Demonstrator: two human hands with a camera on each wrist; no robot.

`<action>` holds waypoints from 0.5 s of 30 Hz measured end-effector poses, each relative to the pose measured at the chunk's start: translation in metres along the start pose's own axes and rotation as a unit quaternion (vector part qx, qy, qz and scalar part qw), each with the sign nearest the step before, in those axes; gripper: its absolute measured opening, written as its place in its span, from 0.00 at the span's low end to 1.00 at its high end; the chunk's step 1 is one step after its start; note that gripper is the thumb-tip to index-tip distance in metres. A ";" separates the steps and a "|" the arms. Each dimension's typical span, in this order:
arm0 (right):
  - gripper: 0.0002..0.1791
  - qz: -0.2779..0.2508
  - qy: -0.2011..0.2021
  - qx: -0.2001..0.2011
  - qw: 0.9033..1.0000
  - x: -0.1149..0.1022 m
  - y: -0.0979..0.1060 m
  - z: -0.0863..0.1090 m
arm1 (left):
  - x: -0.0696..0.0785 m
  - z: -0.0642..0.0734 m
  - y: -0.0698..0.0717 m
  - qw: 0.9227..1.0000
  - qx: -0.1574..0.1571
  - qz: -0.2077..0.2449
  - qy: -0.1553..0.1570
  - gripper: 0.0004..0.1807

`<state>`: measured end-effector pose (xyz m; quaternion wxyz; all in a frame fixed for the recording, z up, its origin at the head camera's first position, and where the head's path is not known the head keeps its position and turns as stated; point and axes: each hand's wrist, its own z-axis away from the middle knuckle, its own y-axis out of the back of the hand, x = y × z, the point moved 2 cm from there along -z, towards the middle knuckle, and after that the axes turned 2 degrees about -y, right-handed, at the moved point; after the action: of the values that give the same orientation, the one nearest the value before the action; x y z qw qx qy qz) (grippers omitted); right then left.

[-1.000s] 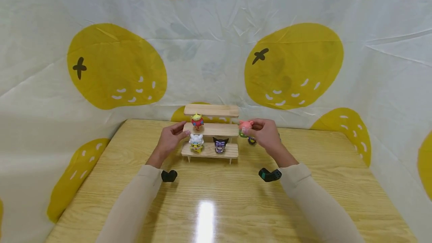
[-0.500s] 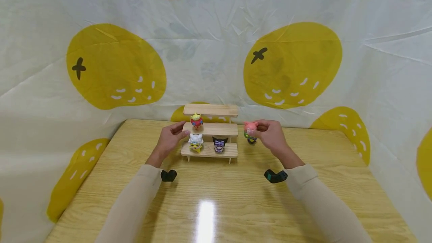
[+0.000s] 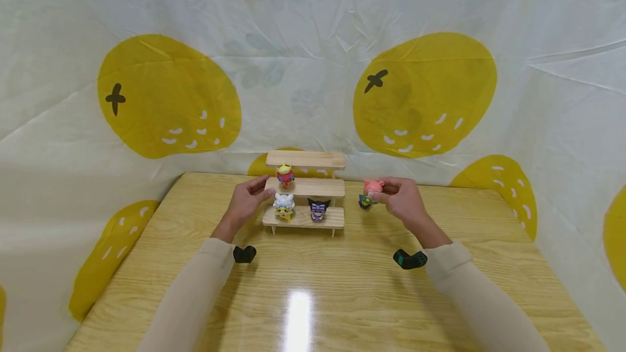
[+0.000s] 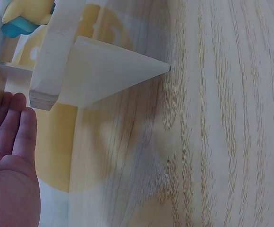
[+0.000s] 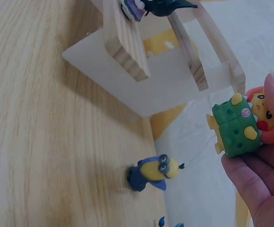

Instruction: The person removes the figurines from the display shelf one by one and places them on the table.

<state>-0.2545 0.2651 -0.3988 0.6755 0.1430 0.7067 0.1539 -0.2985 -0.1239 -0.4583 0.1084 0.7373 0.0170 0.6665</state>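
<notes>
Apparently the step in hand is holding a pink-hooded figurine (image 5: 235, 127) off the tabletop (image 3: 342, 276), at three o'clock from the wooden stand (image 3: 320, 188), taking twelve as toward the patterned cloth (image 3: 293, 113). The right hand (image 3: 405, 200) has a closed grip: thumb over the hood, fingers on the other side, the green body and feet left free. At nine o'clock the left hand (image 3: 244, 202) lightly grips the end of the middle tier, thumb and nearly straight fingers either side of it. As I judge it, the next move calls for a steady stand and a hooded figurine kept level, clear of the tier ends and of the goggled figurine (image 5: 151, 171) standing just beside it.

The stand's three tiers are pale, striped-grain planks with rounded corners, on smooth whitish side panels (image 5: 137, 94) that taper toward the tabletop. The figurines look like moulded plastic, chunky and round-headed: a red one (image 3: 285, 177) at ten o'clock on the middle tier, a white-hooded one (image 3: 283, 207) toward eight and a black-eared one (image 3: 318, 211) near five, both on the lowest. The tabletop shows fine wood grain; the cloth is creased.
</notes>
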 end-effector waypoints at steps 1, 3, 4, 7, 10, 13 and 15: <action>0.23 0.001 0.000 0.001 1.000 0.001 0.001 0.000 | 0.000 0.000 0.000 1.000 0.000 0.000 -0.001 0.32; 0.23 0.003 0.001 0.003 1.000 0.002 0.002 0.001 | 0.000 -0.001 0.001 1.000 0.003 0.000 -0.001 0.32; 0.24 0.006 0.003 0.004 1.000 0.002 0.003 0.002 | -0.001 -0.001 0.001 1.000 0.004 -0.001 -0.002 0.33; 0.23 0.011 0.012 0.007 1.000 0.005 0.005 0.002 | -0.001 -0.001 0.001 1.000 0.007 0.000 -0.006 0.33; 0.23 0.016 0.014 0.008 1.000 0.009 0.007 0.002 | -0.001 -0.001 0.001 1.000 0.006 0.001 -0.006 0.32; 0.24 0.017 0.010 0.008 1.000 0.012 0.009 0.003 | -0.001 -0.001 0.001 1.000 0.001 0.004 -0.006 0.32; 0.24 0.018 0.008 0.010 1.000 0.014 0.010 0.004 | -0.001 -0.002 0.001 1.000 -0.001 0.004 -0.007 0.33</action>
<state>-0.2513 0.2802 -0.4074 0.6654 0.1612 0.7111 0.1600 -0.3004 -0.1248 -0.4589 0.1065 0.7418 0.0122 0.6620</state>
